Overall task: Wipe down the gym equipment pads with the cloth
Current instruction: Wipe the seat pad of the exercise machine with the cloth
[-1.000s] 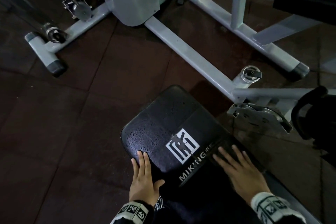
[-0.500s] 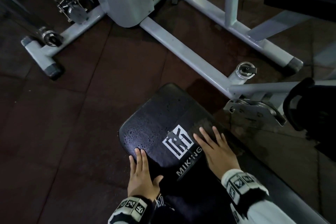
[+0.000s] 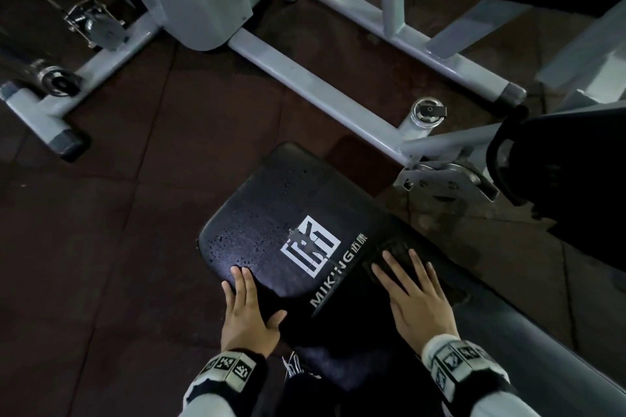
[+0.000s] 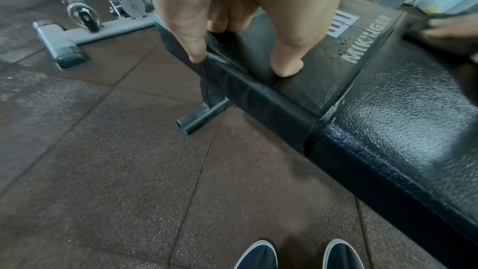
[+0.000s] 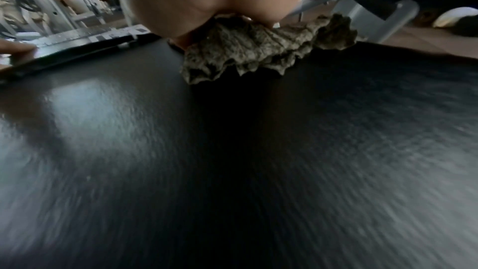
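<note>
On the pad: the black, pebbled-vinyl bench pad (image 3: 271, 230) with its white square logo and "MIKING" lettering fills the lower middle of the head view, and both hands are down on it.
Left hand: the left hand (image 3: 249, 311) lies flat at the pad's near-left edge, fingers straight, thumb spread out onto the top, holding nothing.
Left wrist view adds: the left fingertips (image 4: 198, 56) hook just over the pad's edge seam while the thumb presses on the top surface; water droplets speckle the vinyl near the lettering.
Right hand: the right hand (image 3: 418, 298) presses down with fingers straight and slightly spread, right of the lettering.
Cloth: from the head it is only a dark patch under those fingers; the right wrist view shows the crumpled grey-brown ribbed cloth (image 5: 261, 48) bunched beneath the palm, touching the pad, its edges spilling out in front and to the side.
Grip: flat pressure from above on the right; whether any finger curls into the cloth I cannot tell.
Blur: the pad streaks in the right wrist view.
Floor: dark brown rubber floor tiles (image 3: 135, 213) on the left, with the pale grey steel machine frame (image 3: 321, 85) running across behind the pad.
Only from the left wrist: two navy slip-on shoes with white soles (image 4: 297, 255) on the tiles, and a short dark metal tube (image 4: 199, 118) sticking out from under the pad.
</note>
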A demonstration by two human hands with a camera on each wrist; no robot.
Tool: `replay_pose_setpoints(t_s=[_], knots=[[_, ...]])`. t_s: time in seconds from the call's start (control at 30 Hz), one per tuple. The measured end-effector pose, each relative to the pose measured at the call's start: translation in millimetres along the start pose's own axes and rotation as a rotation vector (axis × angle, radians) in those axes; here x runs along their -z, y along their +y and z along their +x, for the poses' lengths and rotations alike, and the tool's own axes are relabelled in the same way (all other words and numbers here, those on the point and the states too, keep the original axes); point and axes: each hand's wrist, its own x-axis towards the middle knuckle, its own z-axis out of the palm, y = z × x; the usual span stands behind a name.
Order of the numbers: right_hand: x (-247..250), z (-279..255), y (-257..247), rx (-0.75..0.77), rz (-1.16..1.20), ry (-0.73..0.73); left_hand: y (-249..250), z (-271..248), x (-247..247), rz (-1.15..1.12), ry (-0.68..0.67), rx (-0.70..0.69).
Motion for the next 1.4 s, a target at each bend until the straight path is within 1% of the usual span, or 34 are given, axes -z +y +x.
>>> replay_pose_setpoints(t_s=[0.1, 0.17, 0.4, 0.5, 0.6, 0.67, 0.73, 0.9, 1.07, 1.1, 1.17, 1.23, 1.27, 1.33, 1.4], knots=[[4, 25, -10, -0.017, -0.025, 0.021, -2, 0, 0, -0.003, 0.018, -0.024], [5, 31, -12, -0.032, -0.026, 0.03, -2, 0, -1, 0.002, 0.019, -0.025], [-5, 22, -44, -0.134, 0.027, 0.082, -6, -1, -1, -0.005, 0.033, -0.023], [-13, 6, -65, -0.036, 0.043, 0.066, -6, 0, 0, -0.004, 0.027, -0.023], [-26, -16, -94, 0.088, 0.065, -0.03, -7, 0, 2, -0.003, 0.015, -0.03], [-33, -30, -109, 0.129, 0.085, -0.095, -8, 1, 3, 0.007, 0.013, -0.034], [-37, -40, -117, 0.145, 0.091, -0.116, -9, 0, 4, 0.017, 0.015, -0.04], [-38, -47, -116, 0.252, 0.055, -0.112, -12, 1, 4, 0.022, 0.004, -0.047], [-21, -28, -88, 0.336, 0.002, -0.205, -14, 1, 3, -0.001, 0.026, -0.075], [-14, -22, -82, 0.318, 0.002, -0.227, -14, 0, 3, -0.007, 0.033, -0.08], [-3, -9, -68, 0.21, 0.005, -0.231, -15, -1, 2, -0.019, 0.038, -0.078], [9, 4, -53, 0.081, 0.078, -0.144, -17, -1, 2, -0.021, 0.037, -0.081], [15, 11, -46, 0.041, 0.103, -0.112, -17, -2, 2, -0.02, 0.038, -0.087], [20, 18, -36, -0.002, 0.181, -0.134, -20, -5, 1, -0.032, 0.044, -0.108], [20, 15, -37, -0.046, 0.22, -0.083, -24, -10, -2, -0.063, 0.054, -0.129]])
